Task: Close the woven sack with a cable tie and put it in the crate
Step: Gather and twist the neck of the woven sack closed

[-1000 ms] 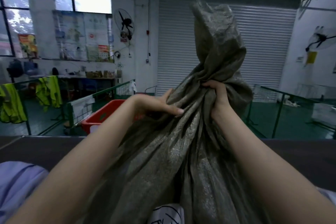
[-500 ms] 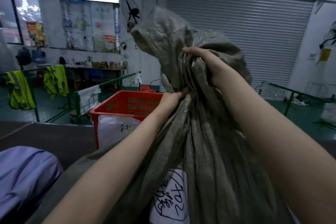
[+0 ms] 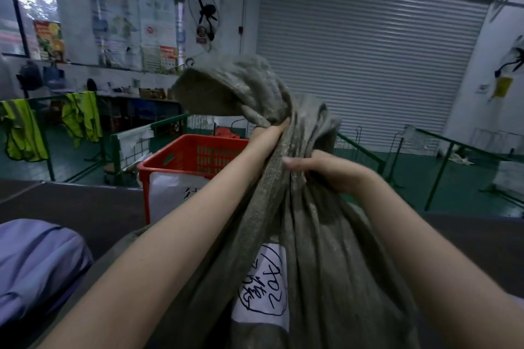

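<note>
Grey-green woven sack (image 3: 326,263) upright close in front of the person, neck gathered, loose top flopped leftward, left hand (image 3: 268,136) grasping the neck high, right hand (image 3: 326,170) clenched round it just below, handwritten white label (image 3: 263,286) on sack front, red crate (image 3: 195,153) behind, dark table (image 3: 85,207).

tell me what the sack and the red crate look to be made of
The sack: likely woven plastic fabric, dull grey-green with a faint sheen; fine weave grain shows and it bunches in stiff folds. The crate: probably moulded plastic, smooth bright red; its wall has a regular slotted grille.
</note>
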A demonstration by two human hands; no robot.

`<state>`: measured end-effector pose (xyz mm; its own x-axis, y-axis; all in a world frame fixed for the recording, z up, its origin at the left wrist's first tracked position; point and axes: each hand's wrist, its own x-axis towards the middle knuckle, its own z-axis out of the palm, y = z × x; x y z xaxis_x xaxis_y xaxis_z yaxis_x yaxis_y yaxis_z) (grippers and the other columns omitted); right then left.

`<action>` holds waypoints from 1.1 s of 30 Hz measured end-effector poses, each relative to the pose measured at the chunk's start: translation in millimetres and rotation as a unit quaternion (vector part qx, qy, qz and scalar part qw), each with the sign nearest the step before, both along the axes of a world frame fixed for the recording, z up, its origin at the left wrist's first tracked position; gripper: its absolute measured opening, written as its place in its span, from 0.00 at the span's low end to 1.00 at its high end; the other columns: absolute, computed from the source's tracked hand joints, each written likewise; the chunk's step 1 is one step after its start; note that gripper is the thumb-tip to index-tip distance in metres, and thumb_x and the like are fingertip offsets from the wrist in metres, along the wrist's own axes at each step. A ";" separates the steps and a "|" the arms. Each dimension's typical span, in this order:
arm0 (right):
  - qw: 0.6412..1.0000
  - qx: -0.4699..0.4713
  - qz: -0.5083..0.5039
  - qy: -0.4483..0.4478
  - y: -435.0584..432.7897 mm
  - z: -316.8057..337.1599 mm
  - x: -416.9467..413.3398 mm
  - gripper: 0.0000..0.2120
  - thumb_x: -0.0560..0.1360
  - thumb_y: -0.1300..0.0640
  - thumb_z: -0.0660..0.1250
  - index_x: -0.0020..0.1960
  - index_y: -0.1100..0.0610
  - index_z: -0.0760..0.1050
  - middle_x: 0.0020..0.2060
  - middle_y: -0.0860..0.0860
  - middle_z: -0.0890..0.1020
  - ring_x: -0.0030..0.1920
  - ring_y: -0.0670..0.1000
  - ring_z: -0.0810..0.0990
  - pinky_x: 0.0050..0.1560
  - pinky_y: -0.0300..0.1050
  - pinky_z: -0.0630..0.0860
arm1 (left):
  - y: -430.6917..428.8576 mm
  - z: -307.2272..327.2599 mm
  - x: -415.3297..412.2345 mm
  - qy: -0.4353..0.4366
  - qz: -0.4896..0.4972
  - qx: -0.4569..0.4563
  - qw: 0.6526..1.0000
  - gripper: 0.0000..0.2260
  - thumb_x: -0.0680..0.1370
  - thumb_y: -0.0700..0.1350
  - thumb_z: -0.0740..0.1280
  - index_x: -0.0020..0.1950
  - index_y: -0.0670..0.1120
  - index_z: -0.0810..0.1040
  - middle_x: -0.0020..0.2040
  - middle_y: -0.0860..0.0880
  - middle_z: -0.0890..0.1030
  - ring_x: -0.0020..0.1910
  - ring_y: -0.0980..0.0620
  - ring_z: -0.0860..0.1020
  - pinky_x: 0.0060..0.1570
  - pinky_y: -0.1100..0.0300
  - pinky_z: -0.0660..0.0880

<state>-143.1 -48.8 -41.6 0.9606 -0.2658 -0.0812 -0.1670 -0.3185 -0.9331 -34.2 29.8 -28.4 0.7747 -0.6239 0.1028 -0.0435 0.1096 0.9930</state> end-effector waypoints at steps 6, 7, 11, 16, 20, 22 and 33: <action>0.978 0.077 -0.141 -0.136 32.6 -23.7 37.7 0.18 0.68 0.64 0.72 0.58 0.62 0.77 0.52 0.56 0.83 0.45 0.53 0.82 0.50 0.44 0.79 | 24.4 9.4 13.8 -0.156 -0.132 0.095 0.974 0.21 0.76 0.52 0.65 0.67 0.47 0.71 0.64 0.49 0.76 0.63 0.51 0.74 0.64 0.57 0.70; 0.973 0.085 -0.157 -0.145 33.4 -23.6 38.1 0.19 0.68 0.66 0.71 0.59 0.62 0.76 0.51 0.55 0.82 0.42 0.51 0.81 0.45 0.41 0.78 | 31.8 8.3 21.0 -0.150 -0.154 0.107 0.971 0.23 0.75 0.55 0.65 0.67 0.48 0.71 0.66 0.50 0.75 0.64 0.51 0.74 0.65 0.56 0.70; 0.964 0.104 -0.198 -0.142 33.2 -23.8 40.3 0.19 0.68 0.66 0.72 0.58 0.61 0.76 0.45 0.54 0.81 0.40 0.51 0.80 0.35 0.38 0.76 | 61.3 -7.8 42.5 -0.153 -0.177 0.164 0.958 0.41 0.64 0.68 0.67 0.71 0.50 0.66 0.72 0.50 0.69 0.70 0.50 0.68 0.72 0.49 0.62; 0.972 0.089 -0.184 -0.118 29.7 -23.5 42.3 0.15 0.68 0.63 0.72 0.54 0.64 0.77 0.43 0.55 0.83 0.38 0.51 0.81 0.34 0.37 0.80 | 68.6 -41.3 35.9 -0.205 -0.107 0.214 0.949 0.36 0.71 0.61 0.66 0.74 0.48 0.59 0.72 0.49 0.67 0.65 0.54 0.68 0.64 0.58 0.64; 0.985 0.108 -0.091 -0.095 30.8 -13.3 39.6 0.10 0.72 0.56 0.67 0.51 0.60 0.79 0.46 0.55 0.83 0.44 0.51 0.81 0.52 0.44 0.77 | 45.6 -58.2 9.6 -0.122 -0.162 0.093 0.975 0.32 0.70 0.53 0.71 0.69 0.45 0.64 0.63 0.49 0.76 0.63 0.51 0.74 0.63 0.57 0.71; 0.990 0.113 -0.040 -0.077 27.4 -10.4 35.0 0.09 0.75 0.54 0.62 0.48 0.57 0.78 0.41 0.52 0.82 0.43 0.47 0.80 0.49 0.39 0.76 | 37.5 -62.3 0.6 -0.091 -0.161 0.073 0.980 0.19 0.73 0.45 0.70 0.62 0.45 0.72 0.52 0.50 0.80 0.55 0.51 0.78 0.54 0.61 0.75; 0.984 -0.136 0.011 0.112 -5.2 -26.0 13.9 0.32 0.68 0.33 0.64 0.62 0.55 0.76 0.59 0.54 0.81 0.58 0.52 0.80 0.66 0.49 0.72 | 8.6 -95.5 -4.3 -0.009 0.061 0.072 0.995 0.35 0.55 0.58 0.72 0.57 0.40 0.78 0.55 0.42 0.82 0.54 0.44 0.80 0.59 0.48 0.76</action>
<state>-129.2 -53.9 -67.6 0.9326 -0.2865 -0.2196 -0.3487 -0.5573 -0.7536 -38.5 38.3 -123.9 0.8449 -0.5339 0.0341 -0.0664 -0.0414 0.9969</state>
